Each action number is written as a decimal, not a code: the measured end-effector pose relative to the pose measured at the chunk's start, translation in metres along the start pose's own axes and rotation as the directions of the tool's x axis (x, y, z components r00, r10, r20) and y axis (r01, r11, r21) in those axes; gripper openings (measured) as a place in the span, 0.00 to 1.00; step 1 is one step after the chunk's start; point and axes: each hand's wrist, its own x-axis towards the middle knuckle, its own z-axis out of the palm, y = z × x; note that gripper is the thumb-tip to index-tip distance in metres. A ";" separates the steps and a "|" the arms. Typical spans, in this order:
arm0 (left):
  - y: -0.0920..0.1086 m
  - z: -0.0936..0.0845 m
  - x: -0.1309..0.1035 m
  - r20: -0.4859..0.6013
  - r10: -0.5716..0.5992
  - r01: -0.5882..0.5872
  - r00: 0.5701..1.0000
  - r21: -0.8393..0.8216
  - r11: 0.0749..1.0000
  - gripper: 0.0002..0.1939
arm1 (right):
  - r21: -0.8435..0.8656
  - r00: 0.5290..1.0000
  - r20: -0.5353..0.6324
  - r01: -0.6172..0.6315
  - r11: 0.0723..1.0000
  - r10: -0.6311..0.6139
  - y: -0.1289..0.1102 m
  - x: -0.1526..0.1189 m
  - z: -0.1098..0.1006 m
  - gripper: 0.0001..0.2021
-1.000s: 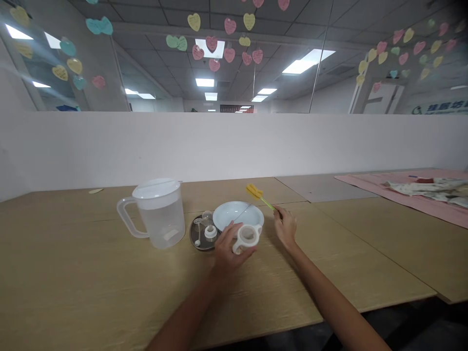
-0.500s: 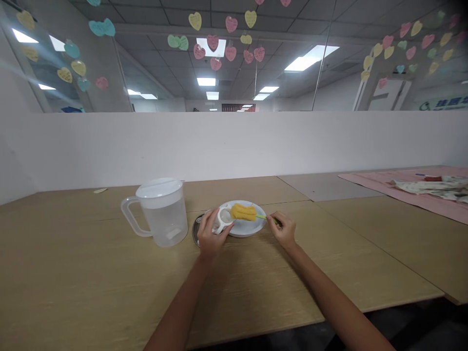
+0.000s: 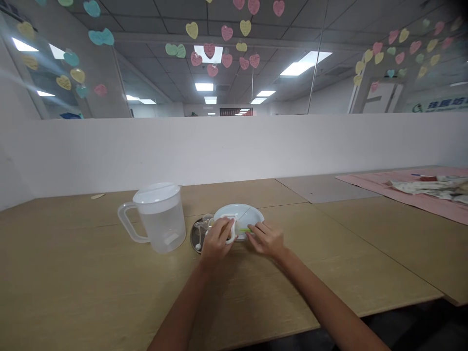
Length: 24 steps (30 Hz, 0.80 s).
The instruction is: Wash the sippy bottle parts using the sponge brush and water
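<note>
My left hand [image 3: 215,244] is wrapped round a baby bottle with a white handled collar [image 3: 234,225], its mouth turned to the right. Between the fingers of my right hand [image 3: 269,239] is the thin green handle of a sponge brush [image 3: 244,229], which points into the bottle's mouth. The brush's yellow sponge head is out of sight, apparently inside the bottle. Both hands are over the near side of a white bowl [image 3: 239,209]. Left of the bottle, a round metal tray [image 3: 193,240] holds a straw with a small ball end [image 3: 199,236] and a clear domed piece [image 3: 207,219].
A lidded translucent jug [image 3: 164,222] with water stands at the left, handle outward. At the far right, folded cloths [image 3: 420,188] lie on a pink sheet [image 3: 373,183]. A white wall [image 3: 226,151] rises behind the wooden table [image 3: 109,282].
My right hand has moved left towards the bottle, and the yellow sponge head has gone from view at its mouth. The camera view has tilted slightly up.
</note>
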 end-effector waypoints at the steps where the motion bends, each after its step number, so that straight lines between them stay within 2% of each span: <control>1: -0.003 0.000 0.000 -0.001 -0.012 0.012 1.000 0.000 1.000 0.21 | 0.003 1.000 -0.009 -0.016 1.000 0.016 0.002 0.001 -0.001 0.08; 4: -0.011 -0.001 0.001 -0.032 -0.083 0.083 0.996 -0.008 0.997 0.21 | 0.020 0.995 -0.051 -0.084 0.996 0.085 0.011 0.001 -0.004 0.07; 7: -0.011 -0.001 0.000 -0.042 -0.122 0.121 0.992 -0.032 0.992 0.21 | 0.045 0.994 -0.051 -0.093 0.995 0.096 0.012 -0.002 -0.001 0.07; 13: 0.002 0.001 0.000 0.043 -0.001 0.003 0.999 -0.054 0.999 0.21 | 0.062 1.000 0.005 -0.012 0.998 0.012 0.001 -0.005 0.006 0.07; 19: -0.014 -0.002 0.002 -0.011 -0.142 0.142 0.990 -0.036 0.989 0.22 | 0.024 0.987 0.011 -0.160 0.987 0.160 0.016 -0.005 -0.001 0.09; 24: -0.004 0.001 -0.001 0.024 -0.093 0.094 0.995 -0.067 0.993 0.22 | 0.050 0.991 0.054 -0.127 0.991 0.124 0.004 -0.008 0.007 0.10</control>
